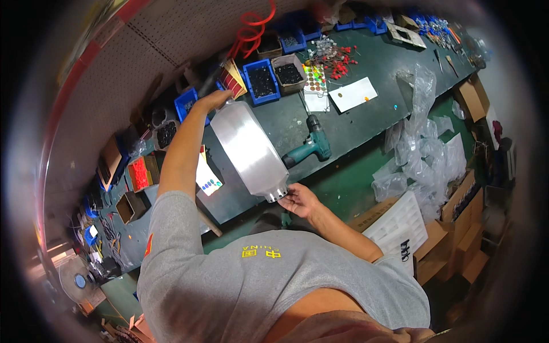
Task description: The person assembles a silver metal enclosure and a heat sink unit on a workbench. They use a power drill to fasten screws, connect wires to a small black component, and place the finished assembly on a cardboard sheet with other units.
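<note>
A large silver metal cylinder point(249, 146) with tapered ends lies slantwise between my two hands, over the near edge of the green bench. My left hand point(216, 100) grips its far end, some fingers hidden behind it. At the near end, my right hand point(301, 201) has its fingers curled against the shiny notched collar point(277, 194). Just right of the cylinder a teal cordless drill point(311, 147) lies on its side, its bit pointing away from me. A card of round coloured stickers point(209, 178) lies left of the cylinder, partly covered by it.
Along the back stand blue bins point(261, 83) and a carton point(289, 73) of small dark parts. Red-tipped pieces point(338, 62) and a white sheet point(354, 94) lie farther right. A red coiled hose point(251, 31) hangs above. Clear plastic bags point(420, 166) and cardboard boxes point(464, 226) crowd the right.
</note>
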Demonstrator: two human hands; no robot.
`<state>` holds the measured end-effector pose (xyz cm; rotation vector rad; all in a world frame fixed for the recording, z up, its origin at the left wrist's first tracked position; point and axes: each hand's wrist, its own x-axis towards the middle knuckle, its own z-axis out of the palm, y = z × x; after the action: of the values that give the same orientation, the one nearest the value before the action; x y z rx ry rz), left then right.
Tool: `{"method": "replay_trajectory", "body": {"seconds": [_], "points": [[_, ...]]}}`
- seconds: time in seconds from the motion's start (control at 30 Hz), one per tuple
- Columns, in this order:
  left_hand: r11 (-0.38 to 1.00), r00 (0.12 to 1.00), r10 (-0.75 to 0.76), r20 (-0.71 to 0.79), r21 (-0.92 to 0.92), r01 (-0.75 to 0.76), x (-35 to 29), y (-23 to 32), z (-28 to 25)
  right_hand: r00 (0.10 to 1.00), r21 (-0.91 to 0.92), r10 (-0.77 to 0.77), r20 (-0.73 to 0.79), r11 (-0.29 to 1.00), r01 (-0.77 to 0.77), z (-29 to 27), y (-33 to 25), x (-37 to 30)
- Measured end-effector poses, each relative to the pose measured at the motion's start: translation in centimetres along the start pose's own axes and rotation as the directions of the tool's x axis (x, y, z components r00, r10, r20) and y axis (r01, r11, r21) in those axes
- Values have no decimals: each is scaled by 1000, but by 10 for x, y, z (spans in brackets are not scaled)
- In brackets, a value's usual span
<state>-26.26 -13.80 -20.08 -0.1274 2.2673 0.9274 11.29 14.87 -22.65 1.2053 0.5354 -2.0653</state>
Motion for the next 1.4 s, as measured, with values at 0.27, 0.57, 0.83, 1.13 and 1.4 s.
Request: {"method": "replay_trajectory", "body": {"seconds": [0.27, 0.57, 0.83, 1.13, 1.4], "points": [[969, 969, 246, 11, 9, -246, -56, 32, -34, 965, -155, 63, 256, 988, -23, 22, -24, -57], [989, 899, 142, -414, 105, -108, -245, -54, -148, 955, -442, 41, 293, 892, 97, 80, -12, -56], [951, 851, -175, -495, 141, 277, -354, -286, -171, 967, -646, -185, 178, 719, 256, 53, -11, -37], [945, 945, -181, -271, 220, 244, -329, -481, -124, 890, -579, -359, -281, 803, 141, 22, 27, -7], [505, 999, 54, 4, 862, -31, -304, -502, -123, 910, -562, -383, -158, 793, 237, 15, 50, 41]]}}
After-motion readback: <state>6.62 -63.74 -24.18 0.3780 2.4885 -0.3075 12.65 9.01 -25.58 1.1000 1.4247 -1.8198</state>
